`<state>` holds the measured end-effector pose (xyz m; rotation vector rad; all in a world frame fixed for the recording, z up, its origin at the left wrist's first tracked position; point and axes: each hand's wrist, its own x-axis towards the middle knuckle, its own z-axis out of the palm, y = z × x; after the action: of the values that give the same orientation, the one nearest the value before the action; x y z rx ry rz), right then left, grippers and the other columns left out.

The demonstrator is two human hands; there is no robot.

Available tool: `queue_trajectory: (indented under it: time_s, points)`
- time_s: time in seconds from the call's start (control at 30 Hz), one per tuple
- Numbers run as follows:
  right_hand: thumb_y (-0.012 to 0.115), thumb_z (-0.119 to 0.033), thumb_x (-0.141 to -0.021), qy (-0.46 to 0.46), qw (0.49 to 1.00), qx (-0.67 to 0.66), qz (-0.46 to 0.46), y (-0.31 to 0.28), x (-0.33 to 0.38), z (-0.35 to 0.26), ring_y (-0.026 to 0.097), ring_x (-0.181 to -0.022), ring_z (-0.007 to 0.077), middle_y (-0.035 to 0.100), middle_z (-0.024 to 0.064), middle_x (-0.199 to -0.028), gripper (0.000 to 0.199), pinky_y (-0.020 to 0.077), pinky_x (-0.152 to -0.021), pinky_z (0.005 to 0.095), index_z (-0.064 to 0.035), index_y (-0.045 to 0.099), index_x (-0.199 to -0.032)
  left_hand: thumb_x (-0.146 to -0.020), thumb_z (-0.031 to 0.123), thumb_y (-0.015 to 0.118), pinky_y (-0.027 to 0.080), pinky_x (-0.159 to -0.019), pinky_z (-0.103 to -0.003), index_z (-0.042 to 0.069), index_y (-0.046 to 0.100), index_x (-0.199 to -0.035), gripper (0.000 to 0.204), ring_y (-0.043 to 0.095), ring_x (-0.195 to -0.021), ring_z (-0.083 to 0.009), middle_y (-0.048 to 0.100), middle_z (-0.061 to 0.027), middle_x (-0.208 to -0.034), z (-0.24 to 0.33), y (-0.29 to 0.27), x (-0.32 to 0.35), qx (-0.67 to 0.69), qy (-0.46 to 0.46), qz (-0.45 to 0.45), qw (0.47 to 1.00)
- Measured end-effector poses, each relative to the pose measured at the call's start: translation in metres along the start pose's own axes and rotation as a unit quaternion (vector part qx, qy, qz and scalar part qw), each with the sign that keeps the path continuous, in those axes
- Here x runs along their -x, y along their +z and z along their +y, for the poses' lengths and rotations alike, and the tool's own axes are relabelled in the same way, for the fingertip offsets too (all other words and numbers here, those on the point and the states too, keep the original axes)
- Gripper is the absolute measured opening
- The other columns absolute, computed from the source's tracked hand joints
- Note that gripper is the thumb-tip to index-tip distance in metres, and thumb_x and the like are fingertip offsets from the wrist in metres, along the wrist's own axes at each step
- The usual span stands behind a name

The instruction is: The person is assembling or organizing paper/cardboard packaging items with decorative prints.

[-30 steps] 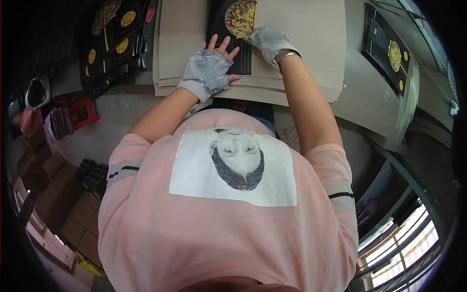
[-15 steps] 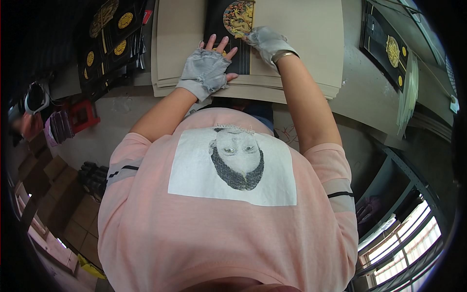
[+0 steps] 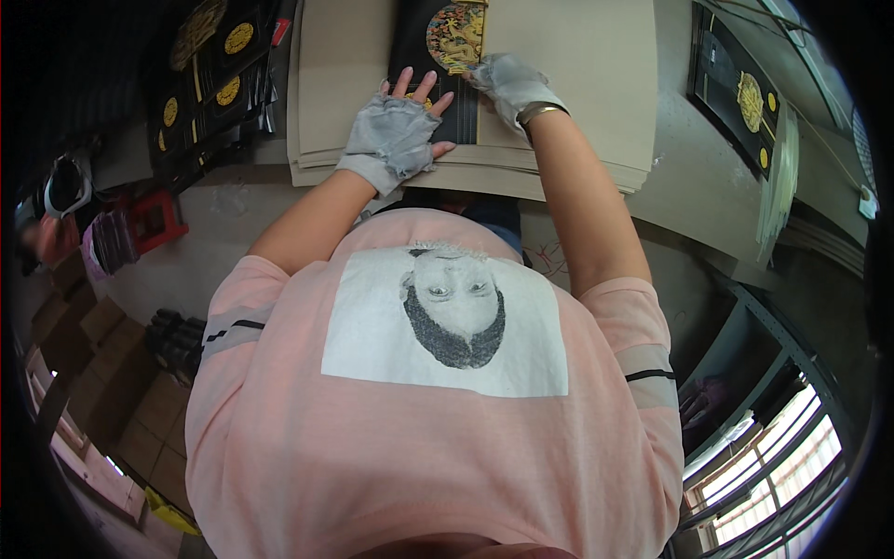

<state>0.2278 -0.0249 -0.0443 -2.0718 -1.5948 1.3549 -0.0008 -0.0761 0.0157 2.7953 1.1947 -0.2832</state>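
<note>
A black printed panel [image 3: 458,126] with gold lines lies on a stack of grey-beige boards [image 3: 577,84]. A half-round, coloured dragon emblem [image 3: 454,37] with a gold straight edge sits on its upper part. My left hand [image 3: 393,130], in a grey fingerless glove, lies flat on the panel with fingers spread, partly covering a smaller gold design. My right hand [image 3: 512,84], gloved alike and with a bracelet at the wrist, has its fingers curled together at the lower corner of the emblem's gold edge. Whatever is between those fingertips is hidden.
More black panels with gold medallions [image 3: 228,90] are piled at the left. Another black panel [image 3: 740,93] rests on a pale stack at the right. A red plastic stool [image 3: 156,222] stands at lower left, and a metal frame [image 3: 773,326] at lower right.
</note>
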Motion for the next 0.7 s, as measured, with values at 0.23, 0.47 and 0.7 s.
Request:
queue_trajectory:
  time_s: [0.23,0.47,0.7]
  points:
    - [0.065,-0.045,-0.094,-0.008,1.0,-0.003,0.029,0.006,-0.013,0.018,0.07,-0.111,0.035,0.074,0.0134,-0.121,0.043,0.0539,-0.095,0.0456,-0.0159,0.073,-0.124,-0.091,0.066,0.059,0.027,-0.122,-0.058,0.022,0.048,-0.155,0.079,0.027,-0.154,-0.0404,0.032,-0.0133,-0.167,0.001,-0.001,-0.004,0.009,0.004,0.005,1.0]
    - [0.065,-0.043,-0.092,0.05,0.998,-0.004,-0.037,-0.022,0.032,-0.034,0.074,-0.089,0.0318,0.077,0.0092,-0.094,0.036,0.0554,-0.081,0.0441,-0.0131,0.077,-0.11,-0.091,0.066,0.058,0.026,-0.123,-0.057,0.023,0.048,-0.155,0.078,0.026,-0.154,-0.0399,0.031,-0.013,-0.168,0.0,0.001,0.0,-0.001,-0.011,-0.011,1.0]
    - [0.064,-0.04,-0.09,0.022,0.999,-0.026,-0.003,-0.004,0.012,-0.007,0.074,-0.086,0.032,0.076,0.0119,-0.088,0.034,0.0555,-0.08,0.0438,-0.0109,0.077,-0.101,-0.091,0.065,0.058,0.026,-0.122,-0.057,0.023,0.047,-0.156,0.078,0.026,-0.154,-0.0397,0.03,-0.0128,-0.168,0.0,-0.001,-0.002,-0.009,-0.004,-0.019,1.0]
